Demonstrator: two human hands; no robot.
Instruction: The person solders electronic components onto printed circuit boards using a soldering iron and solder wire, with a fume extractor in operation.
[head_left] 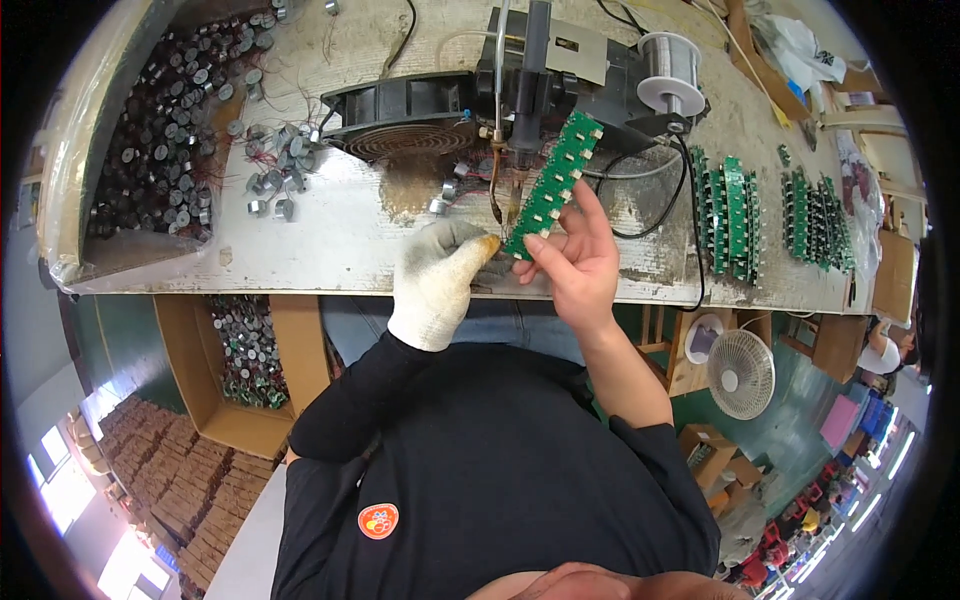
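Observation:
My right hand (577, 262), bare, grips the lower part of a long green circuit board (556, 178) between thumb and fingers. The board is tilted, its top leaning right, with pale connectors along one side. In a white glove stained at the thumb tip, my left hand (440, 275) is closed in a pinch beside the board's lower end. What the pinch holds is too small to make out. Just above both hands, a soldering iron (516, 190) points down next to a thin metal tube (497, 170). Small round metal parts (447, 195) with red wires lie behind my left hand.
A bin (90, 165) of round wired parts stands at the left, with a loose pile (285, 160) beside it. A black fan (400, 115) and a solder spool (670, 65) stand at the back. Rows of green boards (735, 215) lie right, past a black cable (690, 200).

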